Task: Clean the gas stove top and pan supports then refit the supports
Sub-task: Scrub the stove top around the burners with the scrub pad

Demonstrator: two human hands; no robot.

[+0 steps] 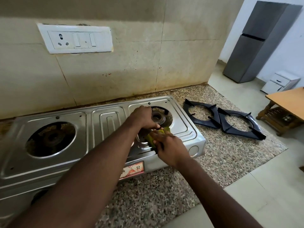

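A steel two-burner gas stove (102, 122) lies on the granite counter with both pan supports off. My right hand (171, 148) grips a green-yellow scrub pad (153, 137) at the front rim of the right burner opening. My left hand (143, 116) also pinches the pad's far end, just beside the right burner head (158, 117). The left burner well (51, 139) is dark and grimy. Two black pan supports (203, 115) (240, 124) lie flat side by side on the counter to the right of the stove.
The tiled wall with a white switch plate (75, 38) stands close behind the stove. The counter's edge (246, 175) runs diagonally at right. Beyond it are a grey fridge (256, 41), a small white drawer unit (279, 82) and a wooden table (286, 102).
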